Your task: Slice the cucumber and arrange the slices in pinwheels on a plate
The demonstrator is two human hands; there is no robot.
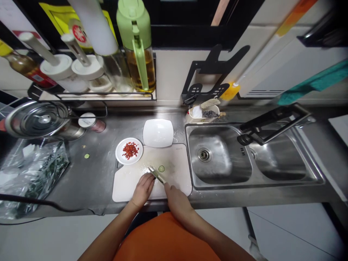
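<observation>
One knife [156, 174] is gripped in the right hand [178, 201] at the lower centre of the head view, its blade just beside the left hand [143, 188], whose fingers bend down over the board [178, 161], hiding whatever they may hold. One green slice [161, 168] lies just right of the blade; for safe cuts, those left fingertips would best be tucked back from the edge.

An even, cool, middling light falls over my left hand [143, 189] and right hand [178, 201], glaring off the wet cutting board [127, 185] and steel sink [224, 157], while the upper right corner goes dark, the wide lens leans the sauce bottle [26, 69] outward, and the teal cloth [315, 82] looks soft.
</observation>
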